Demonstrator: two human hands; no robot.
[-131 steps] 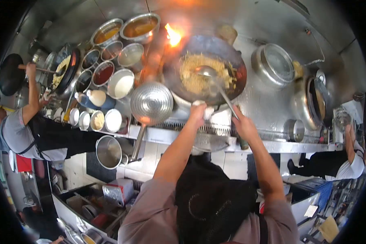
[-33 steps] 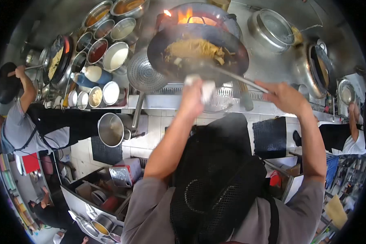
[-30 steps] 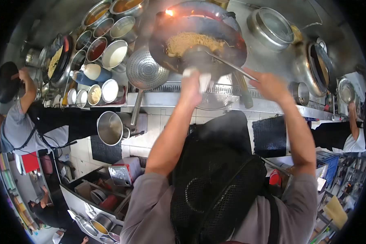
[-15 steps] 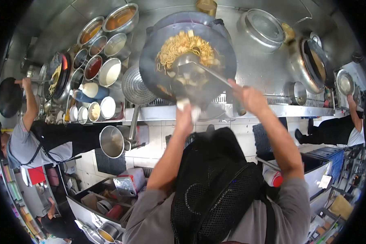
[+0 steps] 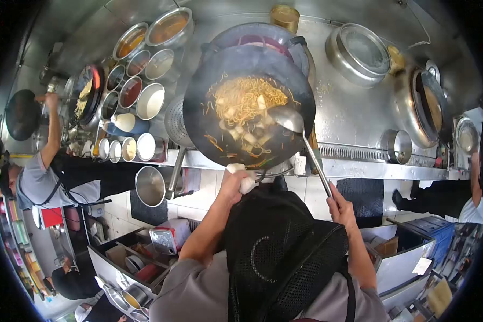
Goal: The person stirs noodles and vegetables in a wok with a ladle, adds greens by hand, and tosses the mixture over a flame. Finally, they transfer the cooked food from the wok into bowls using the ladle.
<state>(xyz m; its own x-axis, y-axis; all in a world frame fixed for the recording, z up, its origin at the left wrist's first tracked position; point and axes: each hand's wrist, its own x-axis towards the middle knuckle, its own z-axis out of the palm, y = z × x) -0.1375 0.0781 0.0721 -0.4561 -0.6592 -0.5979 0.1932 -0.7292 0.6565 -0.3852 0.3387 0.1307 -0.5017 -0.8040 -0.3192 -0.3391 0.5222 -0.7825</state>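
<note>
The dark round wok is lifted off the burner and tilted toward the viewer, gripped at its 6 o'clock rim through a white cloth. Yellow noodles with pale chunks heap from its centre toward 12 o'clock. The steel ladle rests its bowl at the wok's 3 o'clock, with the handle slanting down toward 5 o'clock.

wok: dark matt metal (oily sheen) | ladle: shiny steel | counter: brushed steel | cloth: white fabric

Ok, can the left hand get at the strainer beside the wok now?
Probably not: the left hand grips the wok through a cloth, though the strainer handle lies close, nothing between.
</note>
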